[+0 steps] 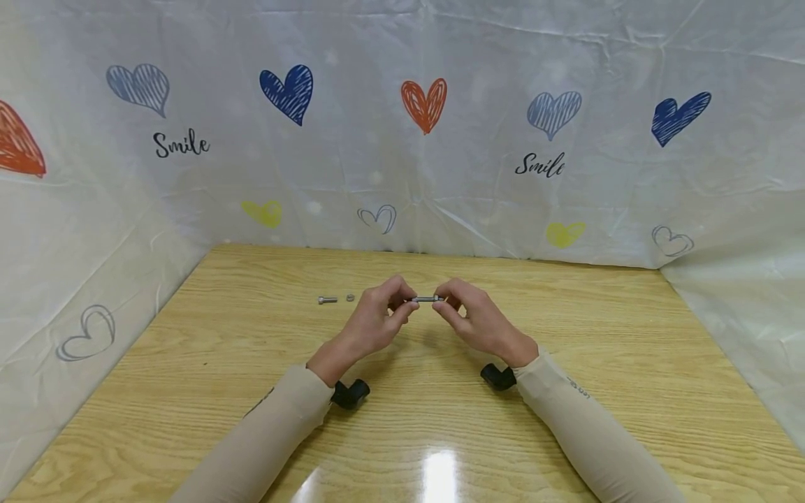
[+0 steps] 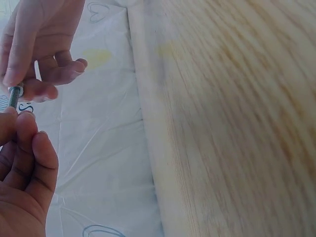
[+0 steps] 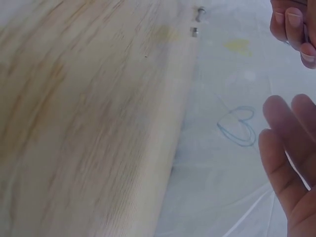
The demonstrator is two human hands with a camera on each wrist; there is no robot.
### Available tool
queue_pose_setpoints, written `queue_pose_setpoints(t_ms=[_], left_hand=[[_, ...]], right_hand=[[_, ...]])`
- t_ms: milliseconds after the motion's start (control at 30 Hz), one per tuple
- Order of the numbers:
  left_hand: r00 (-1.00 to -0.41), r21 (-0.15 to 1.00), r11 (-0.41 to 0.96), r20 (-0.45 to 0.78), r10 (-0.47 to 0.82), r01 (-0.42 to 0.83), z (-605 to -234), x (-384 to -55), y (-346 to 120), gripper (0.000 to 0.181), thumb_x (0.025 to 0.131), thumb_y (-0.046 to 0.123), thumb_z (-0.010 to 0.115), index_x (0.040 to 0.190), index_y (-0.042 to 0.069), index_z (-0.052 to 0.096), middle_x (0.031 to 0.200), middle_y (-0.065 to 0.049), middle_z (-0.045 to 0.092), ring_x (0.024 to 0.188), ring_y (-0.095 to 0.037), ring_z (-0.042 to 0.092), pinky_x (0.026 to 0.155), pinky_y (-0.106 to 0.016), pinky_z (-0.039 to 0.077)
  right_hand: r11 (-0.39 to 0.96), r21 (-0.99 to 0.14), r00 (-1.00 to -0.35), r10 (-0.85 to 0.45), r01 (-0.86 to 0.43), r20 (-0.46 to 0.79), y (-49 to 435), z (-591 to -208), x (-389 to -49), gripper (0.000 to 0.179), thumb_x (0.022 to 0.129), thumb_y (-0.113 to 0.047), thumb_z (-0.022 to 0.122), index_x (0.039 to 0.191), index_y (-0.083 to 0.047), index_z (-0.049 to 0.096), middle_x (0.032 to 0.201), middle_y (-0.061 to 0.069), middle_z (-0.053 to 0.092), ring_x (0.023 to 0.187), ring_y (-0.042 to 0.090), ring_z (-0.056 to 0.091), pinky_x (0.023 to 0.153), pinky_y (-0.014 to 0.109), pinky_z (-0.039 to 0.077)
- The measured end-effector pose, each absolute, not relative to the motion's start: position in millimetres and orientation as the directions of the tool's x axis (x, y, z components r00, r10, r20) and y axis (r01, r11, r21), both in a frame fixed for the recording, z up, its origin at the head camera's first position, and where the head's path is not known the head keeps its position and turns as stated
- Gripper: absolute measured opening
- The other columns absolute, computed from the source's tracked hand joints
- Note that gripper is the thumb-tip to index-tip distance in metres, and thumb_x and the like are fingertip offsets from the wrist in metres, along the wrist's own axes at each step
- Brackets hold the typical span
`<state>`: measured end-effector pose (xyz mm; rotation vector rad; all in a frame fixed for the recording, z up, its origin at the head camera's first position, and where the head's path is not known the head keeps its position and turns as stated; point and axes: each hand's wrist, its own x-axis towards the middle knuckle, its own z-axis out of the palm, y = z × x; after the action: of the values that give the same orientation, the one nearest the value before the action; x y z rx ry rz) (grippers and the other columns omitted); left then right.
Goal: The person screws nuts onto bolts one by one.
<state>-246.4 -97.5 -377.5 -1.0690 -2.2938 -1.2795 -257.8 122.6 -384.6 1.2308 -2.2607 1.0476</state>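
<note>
Bridging the gap between both hands, a metal bolt (image 1: 425, 299) lies nearly level above the bench (image 1: 566, 447), its threaded shaft bare in the middle. A wider metal collar (image 2: 19, 90) sits around its right-hand end; whether that is a nut or the bolt's own head, I cannot tell. The left hand (image 1: 375, 318) pinches the left end between thumb and fingers, and the right hand (image 1: 481, 321) pinches the collar end, its other fingers spread loosely in the wrist views.

Just beside the left hand, on its left, a loose nut (image 1: 350, 297) rests on the wood, and farther left lies a second bolt (image 1: 327, 300), head pointing left, shaft toward the nut. Beige sleeves (image 1: 277, 426) cover both forearms, with a black fitting (image 1: 351, 395) showing at each cuff. Behind the bench hangs a white sheet (image 1: 472, 56) printed with red, blue and yellow hearts and the word "Smile" twice.
</note>
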Motion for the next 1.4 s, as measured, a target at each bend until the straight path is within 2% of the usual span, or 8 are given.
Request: queue_pose_setpoints(t_ms=[133,233,500,600,867,1033,1167,1400], left_hand=[[-0.672,0.595,0.323,0.579,0.463,0.736,-377.7,-246.5,-97.1,0.006,0.093,0.004,0.061,0.096,0.006,0.055,0.08,-0.001,0.061,0.058,-0.022,0.059,0.054,-0.024,0.049],[-0.67,0.594,0.323,0.578,0.465,0.737,-377.7,-246.2,-97.0,0.007,0.093,0.003,0.061,0.096,0.006,0.055,0.08,-0.001,0.061,0.058,-0.022,0.059,0.054,-0.024,0.049],[-0.675,0.591,0.337,0.57,0.468,0.733,-377.4,-246.5,-97.8,0.006,0.094,0.005,0.06,0.096,0.005,0.055,0.08,0.0,0.06,0.059,-0.011,0.056,0.055,-0.024,0.049],[-0.675,0.59,0.338,0.571,0.467,0.733,-378.0,-246.8,-97.8,0.006,0.093,0.005,0.061,0.096,0.005,0.055,0.079,-0.002,0.06,0.059,-0.007,0.054,0.055,-0.024,0.049],[-0.677,0.604,0.322,0.57,0.466,0.729,-377.5,-246.5,-97.7,0.007,0.093,0.004,0.061,0.096,0.005,0.055,0.08,-0.003,0.061,0.059,-0.025,0.059,0.055,-0.024,0.049],[-0.674,0.602,0.318,0.577,0.461,0.733,-376.7,-245.7,-96.8,0.008,0.092,0.002,0.061,0.096,0.005,0.055,0.08,-0.002,0.061,0.058,-0.022,0.059,0.054,-0.024,0.049],[-0.669,0.591,0.324,0.584,0.46,0.739,-377.2,-245.9,-96.1,0.009,0.092,0.002,0.062,0.095,0.006,0.055,0.079,0.0,0.061,0.057,-0.012,0.057,0.053,-0.023,0.048],[-0.673,0.595,0.326,0.578,0.462,0.735,-377.5,-245.7,-96.4,0.009,0.092,0.003,0.062,0.095,0.006,0.055,0.08,-0.002,0.061,0.057,-0.016,0.057,0.053,-0.024,0.047]], right_hand=[[0.363,-0.437,-0.567,-0.572,-0.823,0.593,123.4,-385.0,-258.5,0.008,0.1,-0.016,0.052,0.098,-0.012,0.059,0.081,-0.004,0.051,0.069,0.009,0.047,0.061,0.038,0.047],[0.375,-0.448,-0.583,-0.573,-0.812,0.576,123.5,-385.5,-258.8,0.011,0.101,-0.019,0.051,0.099,-0.012,0.06,0.084,-0.004,0.053,0.07,0.01,0.049,0.063,0.036,0.048],[0.388,-0.474,-0.611,-0.547,-0.79,0.572,122.6,-384.6,-256.8,0.029,0.092,-0.018,0.067,0.116,-0.007,0.054,0.1,0.002,0.06,0.074,0.01,0.057,0.066,0.035,0.052],[0.369,-0.475,-0.6,-0.544,-0.799,0.586,122.0,-384.4,-256.7,0.027,0.092,-0.013,0.066,0.114,-0.008,0.053,0.097,0.001,0.06,0.072,0.009,0.058,0.063,0.034,0.051],[0.347,-0.451,-0.568,-0.559,-0.822,0.604,122.4,-384.4,-257.6,0.014,0.094,-0.009,0.062,0.106,-0.01,0.056,0.095,-0.002,0.057,0.071,0.009,0.057,0.066,0.024,0.048],[0.356,-0.435,-0.561,-0.566,-0.827,0.604,123.2,-385.1,-258.6,0.005,0.098,-0.014,0.056,0.101,-0.011,0.059,0.088,-0.004,0.054,0.07,0.008,0.05,0.063,0.029,0.047],[0.353,-0.426,-0.552,-0.571,-0.833,0.607,123.6,-385.3,-259.3,0.009,0.1,-0.015,0.052,0.097,-0.011,0.06,0.082,-0.004,0.051,0.07,0.008,0.046,0.061,0.036,0.047],[0.364,-0.474,-0.594,-0.572,-0.802,0.565,124.1,-386.2,-258.8,0.014,0.098,-0.022,0.057,0.105,-0.011,0.059,0.096,-0.001,0.058,0.076,0.012,0.056,0.068,0.032,0.051]])
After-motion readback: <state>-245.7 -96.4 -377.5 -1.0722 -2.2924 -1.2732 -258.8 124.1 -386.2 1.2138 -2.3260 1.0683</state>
